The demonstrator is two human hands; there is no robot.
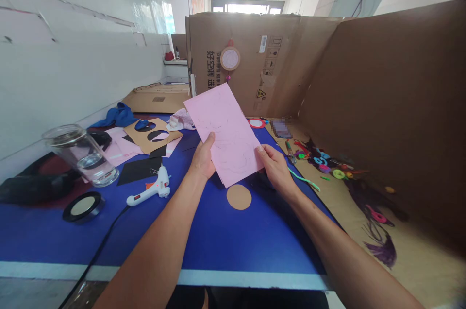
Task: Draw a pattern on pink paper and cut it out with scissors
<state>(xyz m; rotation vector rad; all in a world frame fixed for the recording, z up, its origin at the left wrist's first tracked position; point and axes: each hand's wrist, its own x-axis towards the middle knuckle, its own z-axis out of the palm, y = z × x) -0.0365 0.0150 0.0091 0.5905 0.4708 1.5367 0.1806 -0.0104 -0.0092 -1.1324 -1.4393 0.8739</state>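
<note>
A pink sheet of paper (229,136) with faint curved pencil lines is held up, tilted, above the blue table. My left hand (204,157) grips its left edge, thumb on the front face. At the lower right edge my right hand (274,168) pinches the sheet between thumb and fingers. Below the paper a round brown cardboard disc (239,197) lies flat on the table. To the left of my left forearm rests a white glue gun (151,190) with a black cord.
At left stand a glass jar of water (85,156) and a black round roll (83,206). Behind are cut brown card (153,136) and black paper (136,173). Colourful cords and tassels (324,163) lie right. Cardboard walls (284,66) enclose the back and right; a round ornament (230,59) hangs there.
</note>
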